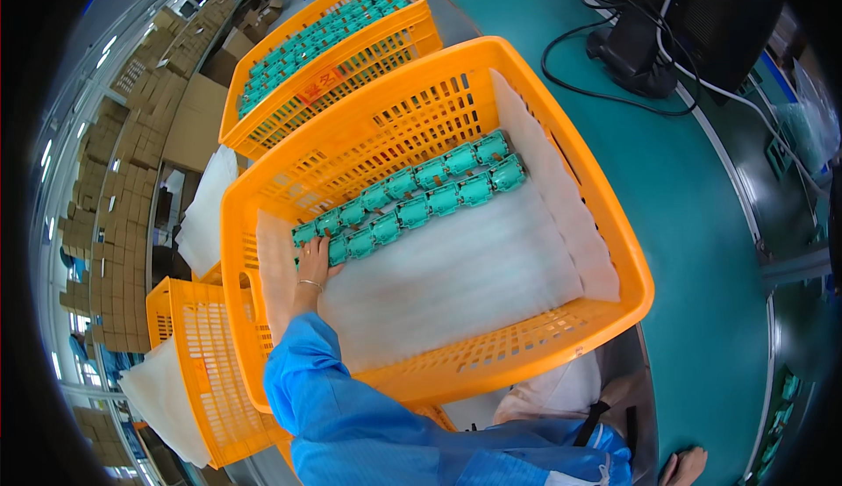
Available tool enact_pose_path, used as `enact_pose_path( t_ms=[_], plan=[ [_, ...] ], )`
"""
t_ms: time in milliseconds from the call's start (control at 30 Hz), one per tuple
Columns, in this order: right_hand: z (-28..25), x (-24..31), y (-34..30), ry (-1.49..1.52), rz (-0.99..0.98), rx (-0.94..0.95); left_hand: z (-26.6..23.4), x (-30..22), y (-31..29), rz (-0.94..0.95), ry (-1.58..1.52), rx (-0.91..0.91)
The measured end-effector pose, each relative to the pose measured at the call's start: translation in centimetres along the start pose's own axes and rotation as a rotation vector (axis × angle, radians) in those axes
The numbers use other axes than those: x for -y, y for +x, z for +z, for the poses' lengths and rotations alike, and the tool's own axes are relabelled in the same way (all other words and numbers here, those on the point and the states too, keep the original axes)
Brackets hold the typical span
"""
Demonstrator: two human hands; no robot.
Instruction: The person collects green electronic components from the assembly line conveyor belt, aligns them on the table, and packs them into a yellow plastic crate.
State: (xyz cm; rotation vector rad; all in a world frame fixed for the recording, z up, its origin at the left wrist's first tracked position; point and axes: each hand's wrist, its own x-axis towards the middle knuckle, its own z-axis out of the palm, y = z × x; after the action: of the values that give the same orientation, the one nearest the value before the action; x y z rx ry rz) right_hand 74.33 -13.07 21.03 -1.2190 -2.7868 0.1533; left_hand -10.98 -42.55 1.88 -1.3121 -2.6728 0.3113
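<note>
A large orange plastic basket (438, 381) with slotted walls stands before me, lined with translucent white sheet (438, 284). Two rows of green plastic housings (412, 211) run along its far side. My left hand (314, 265), in a blue sleeve and with a ring and bracelet, reaches into the basket's left end. Its fingers are bent around a green housing at the left end of the nearer row, partly hiding it. At the lower right, my right hand (686, 467) rests by the green surface, cut off by the picture's edge. Its fingers look curled, with nothing visible in them.
Behind stands another orange basket (329, 78) full of green housings. More orange crates (224, 372) with white sheets are at the left. A green work surface (605, 161) runs along the right, holding black equipment (645, 52) and cables. Shelves of brown cartons (123, 249) line the far left.
</note>
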Motion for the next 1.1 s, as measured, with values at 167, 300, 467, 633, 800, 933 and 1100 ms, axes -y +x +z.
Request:
enact_pose_path(
  t_ms=[167, 300, 467, 633, 800, 933, 1100],
  plan=[
    [-0.6, 0.5, 0.5, -0.008, 0.02, 0.034, -1.6, -1.7, 0.0, 0.012, 0.081, -0.01],
    [-0.9, 0.6, 0.4, -0.002, 0.032, 0.034, -3.3, -5.2, 1.9, 0.009, 0.019, -0.041],
    [-0.7, 0.6, 0.2, 0.013, 0.039, 0.007, -2.6, -7.6, 3.7, 0.042, 0.058, 0.062],
    [1.7, -0.8, -1.4, 0.028, 0.049, -0.085, -1.5, -6.5, 4.6, 0.035, 0.074, 0.067],
    [2.1, -1.2, -1.4, 0.059, 0.061, -0.058, -1.5, -6.6, 3.4, -0.023, 0.105, -0.009],
    [1.0, -0.1, -1.4, 0.021, 0.109, -0.044, -5.4, -11.0, 5.3, -0.038, 0.108, 0.065],
    [1.5, -0.7, -1.1, 0.054, 0.044, -0.077, -6.8, -9.5, 9.4, -0.075, -0.304, 0.079]
  ],
)
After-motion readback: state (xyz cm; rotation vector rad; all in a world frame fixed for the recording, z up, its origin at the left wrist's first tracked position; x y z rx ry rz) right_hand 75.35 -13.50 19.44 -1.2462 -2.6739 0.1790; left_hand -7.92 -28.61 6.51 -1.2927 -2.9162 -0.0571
